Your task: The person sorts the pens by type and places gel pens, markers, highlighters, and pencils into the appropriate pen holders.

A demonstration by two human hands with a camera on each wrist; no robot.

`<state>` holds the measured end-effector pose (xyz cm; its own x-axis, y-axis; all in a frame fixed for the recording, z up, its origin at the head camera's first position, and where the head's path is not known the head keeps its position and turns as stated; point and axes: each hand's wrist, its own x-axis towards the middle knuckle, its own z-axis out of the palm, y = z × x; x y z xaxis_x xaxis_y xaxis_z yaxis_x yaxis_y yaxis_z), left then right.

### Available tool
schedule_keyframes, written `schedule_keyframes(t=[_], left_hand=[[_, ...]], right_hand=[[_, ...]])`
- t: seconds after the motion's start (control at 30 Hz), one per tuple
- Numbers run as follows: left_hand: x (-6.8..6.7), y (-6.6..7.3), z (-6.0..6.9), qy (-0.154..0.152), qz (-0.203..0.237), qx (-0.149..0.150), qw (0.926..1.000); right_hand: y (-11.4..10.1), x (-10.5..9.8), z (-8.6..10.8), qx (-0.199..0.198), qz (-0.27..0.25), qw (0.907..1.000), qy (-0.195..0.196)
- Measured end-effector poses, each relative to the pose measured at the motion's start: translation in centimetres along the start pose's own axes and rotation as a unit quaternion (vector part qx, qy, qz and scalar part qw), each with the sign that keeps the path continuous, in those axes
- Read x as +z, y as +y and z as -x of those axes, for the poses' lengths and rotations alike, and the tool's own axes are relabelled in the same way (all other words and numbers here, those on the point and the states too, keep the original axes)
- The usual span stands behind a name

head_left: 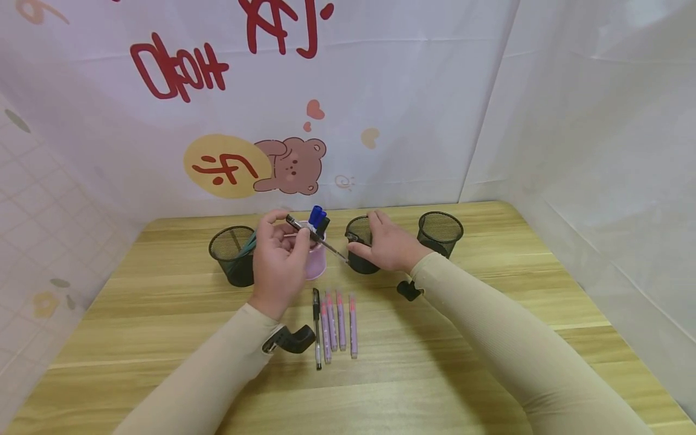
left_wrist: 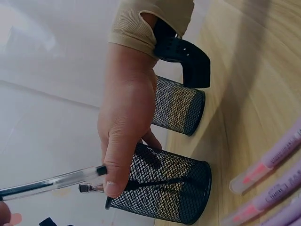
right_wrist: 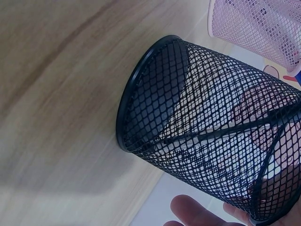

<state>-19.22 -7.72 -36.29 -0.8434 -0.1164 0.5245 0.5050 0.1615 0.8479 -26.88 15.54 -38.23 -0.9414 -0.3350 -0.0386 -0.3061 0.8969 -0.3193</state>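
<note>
My left hand [head_left: 278, 266] pinches a clear gel pen with a black cap [head_left: 295, 224], its other end slanting down toward the middle black mesh pen holder [head_left: 363, 263]. My right hand [head_left: 393, 246] grips that holder near its rim, thumb on the near side and fingers over the far side. In the left wrist view, the raised gel pen [left_wrist: 56, 182] has its end close to my right thumb. A pen end [left_wrist: 85, 188] sticks out of the holder beside that thumb. Through the mesh in the right wrist view, a dark pen [right_wrist: 207, 136] leans inside the holder [right_wrist: 225, 84].
Several purple highlighters [head_left: 341, 323] and another black-capped gel pen [head_left: 318, 332] lie in front. A pink mesh holder [head_left: 316, 266] with blue and black markers stands behind my left hand. Other black mesh holders stand at left [head_left: 239, 272] and right [head_left: 443, 229]. A printed curtain [head_left: 413, 121] hangs behind.
</note>
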Motion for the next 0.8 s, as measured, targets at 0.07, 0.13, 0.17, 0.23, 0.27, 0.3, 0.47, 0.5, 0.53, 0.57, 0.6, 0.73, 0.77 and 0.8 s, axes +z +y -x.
schedule_keyframes(t=[0.07, 0.13, 0.17, 0.23, 0.27, 0.3, 0.47, 0.5, 0.53, 0.57, 0.6, 0.73, 0.77, 0.8], left_hand=[[0.3, -0.2, 0.0, 0.016, 0.022, 0.008, 0.9996], [0.6, -0.3, 0.0, 0.032, 0.037, 0.017, 0.9986], [0.7, -0.4, 0.0, 0.038, 0.046, 0.021, 0.998], [1.1, -0.7, 0.0, 0.049, 0.057, 0.025, 0.9969], [1.2, -0.7, 0.0, 0.053, 0.059, 0.027, 0.9965], [1.4, -0.8, -0.1, 0.057, 0.061, 0.027, 0.9962], [2.2, -1.2, -0.1, 0.063, 0.04, 0.033, 0.9967], [2.3, -1.3, -0.1, 0.064, 0.034, 0.035, 0.9968], [2.4, -1.3, -0.1, 0.065, 0.023, 0.038, 0.9969], [2.5, -1.4, 0.0, 0.067, 0.015, 0.041, 0.9968], [2.6, -1.4, 0.0, 0.069, 0.005, 0.044, 0.9966], [2.9, -1.7, 0.0, 0.074, -0.034, 0.053, 0.9952], [3.0, -1.7, 0.0, 0.074, -0.039, 0.054, 0.995], [3.0, -1.8, 0.0, 0.074, -0.047, 0.056, 0.9946]], right_hand=[[0.0, 0.0, 0.0, 0.001, 0.002, 1.0, -0.001], [0.0, -0.1, 0.1, 0.0, 0.004, 1.0, -0.002], [-0.1, -0.1, 0.1, 0.002, 0.006, 1.0, -0.003], [-0.1, -0.1, 0.1, 0.006, 0.011, 0.9999, -0.007], [-0.1, -0.1, 0.1, 0.007, 0.013, 0.9999, -0.008], [-0.1, -0.1, 0.1, 0.009, 0.014, 0.9998, -0.008], [-0.1, -0.1, 0.1, 0.006, 0.014, 0.9999, -0.002], [-0.1, 0.0, 0.1, 0.004, 0.014, 0.9999, 0.0], [-0.1, 0.0, 0.1, 0.003, 0.014, 0.9999, 0.001], [-0.1, 0.0, 0.1, 0.001, 0.013, 0.9999, 0.004], [-0.1, 0.0, 0.1, 0.0, 0.012, 0.9999, 0.005], [-0.2, -0.1, 0.1, -0.001, 0.008, 1.0, 0.004], [-0.2, -0.1, 0.1, -0.001, 0.008, 1.0, 0.003], [-0.2, -0.1, 0.2, -0.001, 0.007, 1.0, 0.002]])
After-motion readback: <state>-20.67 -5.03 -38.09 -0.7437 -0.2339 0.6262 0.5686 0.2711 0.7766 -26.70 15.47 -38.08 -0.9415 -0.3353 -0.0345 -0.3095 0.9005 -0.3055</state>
